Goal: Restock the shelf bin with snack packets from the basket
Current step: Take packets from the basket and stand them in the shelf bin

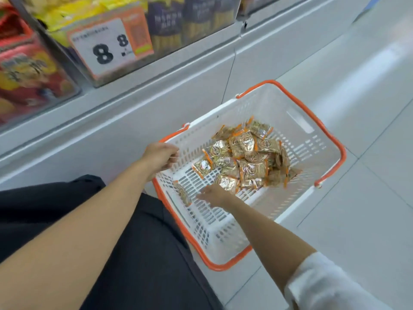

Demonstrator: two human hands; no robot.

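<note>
Many small gold-foil packets (245, 157) lie heaped in the basket (279, 211), toward one o'clock from its middle. One lone packet (183, 195) leans on the side wall at about eight o'clock. The basket stands on the floor (357, 198), and the clear shelf bin (169, 52) with its price card (105, 45) sits up at eleven o'clock.

The right hand (214, 194) is down inside the basket, fingers spread and holding nothing, between the lone packet and the near edge of the heap. The left hand (162, 156) hovers at the rim at ten o'clock, fingers curled; whether it grips the rim I cannot tell.

These packets look light, crinkly and slick, with soft contents likely to crush. Scooping several loosely, or pinching each by its orange sealed edge, seems safest.
</note>
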